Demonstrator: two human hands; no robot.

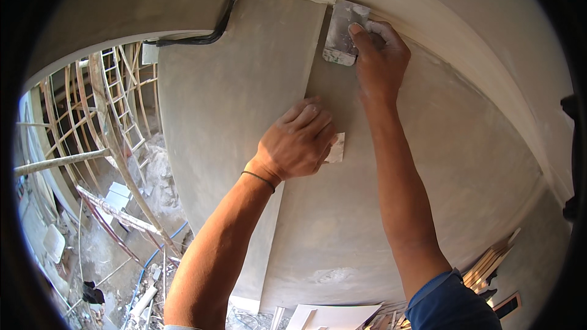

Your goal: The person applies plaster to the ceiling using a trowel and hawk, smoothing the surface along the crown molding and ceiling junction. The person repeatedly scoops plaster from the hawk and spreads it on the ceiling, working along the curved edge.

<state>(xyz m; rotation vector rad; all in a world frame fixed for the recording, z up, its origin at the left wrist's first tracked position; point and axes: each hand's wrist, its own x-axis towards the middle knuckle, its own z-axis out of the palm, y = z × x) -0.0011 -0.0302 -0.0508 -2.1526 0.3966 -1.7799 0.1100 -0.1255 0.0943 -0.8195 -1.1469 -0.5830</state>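
Note:
My right hand [384, 61] is raised to the top of the grey plastered wall [391, 208], closed round a wide putty knife [343, 33]. Its rectangular metal blade is smeared with pale plaster, thickest along the lower edge, and lies close to the wall beside a vertical edge. My thumb presses on the blade; the handle is hidden in my grip. Lower and to the left, my left hand [298, 140] is curled near the same edge. From under its fingers sticks a small flat blade [335, 148] smeared white, seemingly another putty knife, mostly hidden.
Pale ceiling moulding [483, 55] curves along the top right. A black cable [211, 38] hangs at the upper left. Beyond an opening on the left stand scaffold poles [122, 159] and a ladder [119, 98] above rubble. Boards [333, 316] and wood strips [489, 263] lie below.

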